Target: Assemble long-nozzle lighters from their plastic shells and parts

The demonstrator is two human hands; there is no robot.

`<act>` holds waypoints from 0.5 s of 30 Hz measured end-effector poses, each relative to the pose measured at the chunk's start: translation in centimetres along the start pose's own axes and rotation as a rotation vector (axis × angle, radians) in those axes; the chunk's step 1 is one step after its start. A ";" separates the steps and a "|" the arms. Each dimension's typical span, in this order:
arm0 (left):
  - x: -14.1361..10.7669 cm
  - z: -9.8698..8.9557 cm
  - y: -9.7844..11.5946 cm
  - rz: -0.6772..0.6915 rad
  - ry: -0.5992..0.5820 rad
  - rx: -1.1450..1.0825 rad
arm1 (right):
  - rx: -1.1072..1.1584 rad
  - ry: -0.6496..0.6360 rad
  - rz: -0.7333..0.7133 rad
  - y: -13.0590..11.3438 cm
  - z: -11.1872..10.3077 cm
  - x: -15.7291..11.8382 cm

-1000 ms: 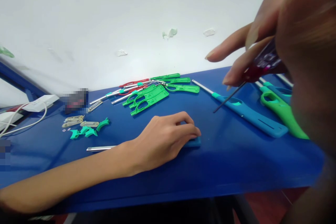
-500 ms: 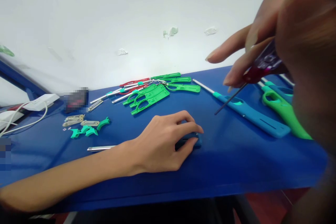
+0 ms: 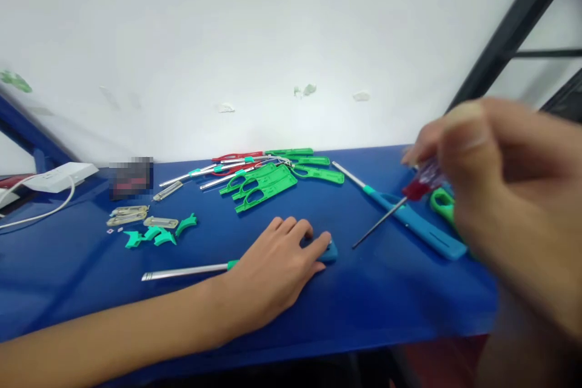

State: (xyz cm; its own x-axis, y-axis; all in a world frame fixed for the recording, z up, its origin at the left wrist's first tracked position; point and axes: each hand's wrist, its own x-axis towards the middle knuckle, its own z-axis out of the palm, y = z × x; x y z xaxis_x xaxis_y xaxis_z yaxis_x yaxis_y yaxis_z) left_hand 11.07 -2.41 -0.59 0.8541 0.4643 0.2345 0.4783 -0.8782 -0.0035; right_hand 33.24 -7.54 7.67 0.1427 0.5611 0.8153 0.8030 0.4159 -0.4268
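Note:
My left hand (image 3: 277,267) lies over a blue long-necked lighter (image 3: 328,251) on the table, its fingers closed round the handle. The metal tube (image 3: 186,271) of that lighter points left; most of the handle is hidden under my palm. In my right hand (image 3: 513,194), raised at the right, is a screwdriver (image 3: 421,183) with a clear and red handle. Its thin shaft slants down left, and the tip is apart from the lighter. Beyond the shaft lies another blue lighter (image 3: 416,224), and a green one (image 3: 441,206) is partly behind my right hand.
Green lighter casing halves (image 3: 268,185) and red parts (image 3: 239,156) with metal tubes lie near the wall. To the left are several teal triggers (image 3: 157,234), clear fuel tanks (image 3: 127,215), a blurred dark object (image 3: 131,180) and a white power strip (image 3: 61,177) with a cable.
My right hand has moved lower with the screwdriver, its fingers now closer round the handle. The view has shifted. My left hand stays on the lighter, with its thumb and fingers nearer the handle end.

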 end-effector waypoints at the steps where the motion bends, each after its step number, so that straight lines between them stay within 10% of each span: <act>1: -0.5 0.2 -0.1 -0.004 -0.015 0.011 | 0.000 0.001 -0.007 -0.2 0.1 -0.1; 15: -3.5 1.1 -1.5 -0.102 0.073 -0.196 | -0.073 -0.007 0.049 -1.8 4.6 -2.1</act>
State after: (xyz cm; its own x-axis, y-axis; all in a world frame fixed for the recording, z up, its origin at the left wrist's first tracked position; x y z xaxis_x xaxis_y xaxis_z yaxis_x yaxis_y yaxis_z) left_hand 7.59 -2.54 -2.52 0.7832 0.5483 0.2933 0.5062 -0.8361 0.2114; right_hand 28.78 -6.15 4.97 0.1795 0.5845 0.7913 0.8354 0.3342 -0.4364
